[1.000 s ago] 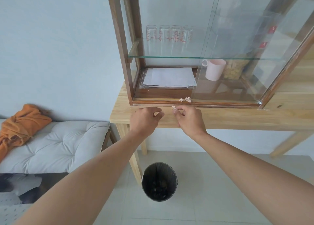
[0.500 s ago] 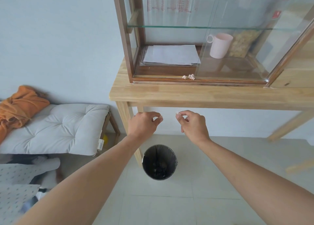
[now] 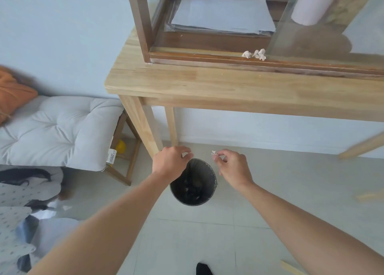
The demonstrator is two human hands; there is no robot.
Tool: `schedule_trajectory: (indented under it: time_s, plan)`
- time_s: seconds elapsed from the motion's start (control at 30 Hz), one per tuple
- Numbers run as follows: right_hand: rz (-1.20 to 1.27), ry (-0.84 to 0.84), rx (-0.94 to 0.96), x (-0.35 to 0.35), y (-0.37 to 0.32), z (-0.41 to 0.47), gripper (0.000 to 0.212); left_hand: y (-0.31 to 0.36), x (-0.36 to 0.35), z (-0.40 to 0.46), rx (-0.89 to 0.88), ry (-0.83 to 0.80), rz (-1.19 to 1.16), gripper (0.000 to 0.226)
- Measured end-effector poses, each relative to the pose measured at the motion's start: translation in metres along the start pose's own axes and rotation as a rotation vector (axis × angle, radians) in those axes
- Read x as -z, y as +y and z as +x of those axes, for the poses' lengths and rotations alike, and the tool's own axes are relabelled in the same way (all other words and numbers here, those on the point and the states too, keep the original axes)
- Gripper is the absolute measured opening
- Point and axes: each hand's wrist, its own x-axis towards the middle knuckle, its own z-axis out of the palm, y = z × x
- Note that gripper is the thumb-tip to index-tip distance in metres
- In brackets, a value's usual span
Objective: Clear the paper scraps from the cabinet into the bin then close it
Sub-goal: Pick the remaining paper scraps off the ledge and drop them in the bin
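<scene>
A round black bin [image 3: 204,191] stands on the floor under the table's left end. My right hand [image 3: 232,167] hovers over its right rim, pinching a small white paper scrap [image 3: 214,153] between thumb and fingertip. My left hand [image 3: 170,163] hangs over the bin's left rim with fingers curled; whether it holds anything is hidden. Up on the wooden cabinet's [image 3: 141,23] front sill lie a few crumpled paper scraps [image 3: 254,54]. The cabinet's left side stands open, its glass door [image 3: 324,25] slid to the right.
The cabinet sits on a light wooden table [image 3: 207,81]. Inside are a stack of white sheets [image 3: 222,15] and a pink mug [image 3: 311,2]. A bench with a grey cushion [image 3: 56,129] and orange cloth [image 3: 12,91] stands left. Tiled floor surrounds the bin.
Both hands dropped from the table's front edge down to just above the bin, the right one carrying the scrap. The view tilted downward.
</scene>
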Motion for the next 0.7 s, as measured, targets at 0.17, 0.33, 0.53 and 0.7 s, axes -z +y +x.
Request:
schedule_trajectory:
  time_s: [0.17, 0.33, 0.53, 0.7]
  plan:
    - [-0.06, -0.077, -0.027, -0.04, 0.033, 0.016, 0.023, -0.027, -0.048, 0.008, 0.083, -0.065, 0.021, 0.021]
    - [-0.085, -0.139, -0.079, -0.062, 0.051, 0.025, 0.035, -0.042, -0.08, 0.015, 0.127, -0.15, 0.092, 0.032]
    - [-0.067, -0.128, -0.132, -0.058, 0.057, 0.029, 0.041, -0.045, -0.082, 0.018, 0.122, -0.185, 0.145, 0.043]
    - [-0.062, -0.079, -0.141, -0.039, 0.049, 0.023, 0.043, -0.034, -0.069, 0.017, 0.086, -0.143, 0.123, 0.042]
